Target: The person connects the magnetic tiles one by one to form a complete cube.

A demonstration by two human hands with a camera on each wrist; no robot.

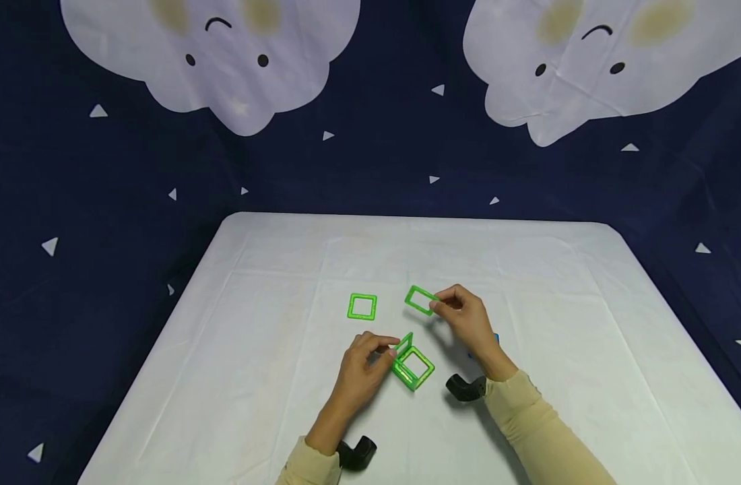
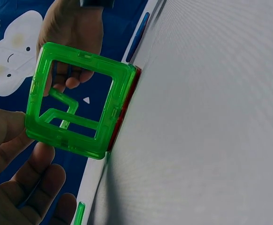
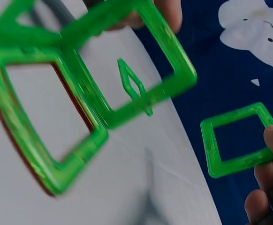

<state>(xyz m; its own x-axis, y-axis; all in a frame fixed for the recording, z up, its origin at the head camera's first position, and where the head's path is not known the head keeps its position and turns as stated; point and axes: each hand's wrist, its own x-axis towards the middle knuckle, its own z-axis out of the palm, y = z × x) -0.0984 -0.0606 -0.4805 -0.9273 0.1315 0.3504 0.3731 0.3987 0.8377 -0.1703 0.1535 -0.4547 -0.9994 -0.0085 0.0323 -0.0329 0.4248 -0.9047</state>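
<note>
My left hand (image 1: pixel 361 367) pinches the edge of an upright green square magnetic tile (image 2: pixel 32 101) between thumb and fingers. That tile belongs to a small cluster of joined green tiles (image 1: pixel 405 374) on the table, with red edging (image 2: pixel 124 110) along its base. Behind and to the right, my right hand (image 1: pixel 467 320) holds up a single green square tile (image 3: pixel 210 146), pinched by one side between thumb and fingers. The held tile hangs apart from the cluster, tilted, its shadow on the tabletop. Another green square tile (image 1: pixel 362 318) lies flat behind my left hand.
A blue piece (image 1: pixel 496 337) sits mostly hidden behind my right wrist. Black camera mounts (image 1: pixel 466 388) jut from both wrists just over the white table (image 1: pixel 273 323). Beyond the far table edge hangs a dark blue cloth (image 1: pixel 382 168) with clouds and triangles.
</note>
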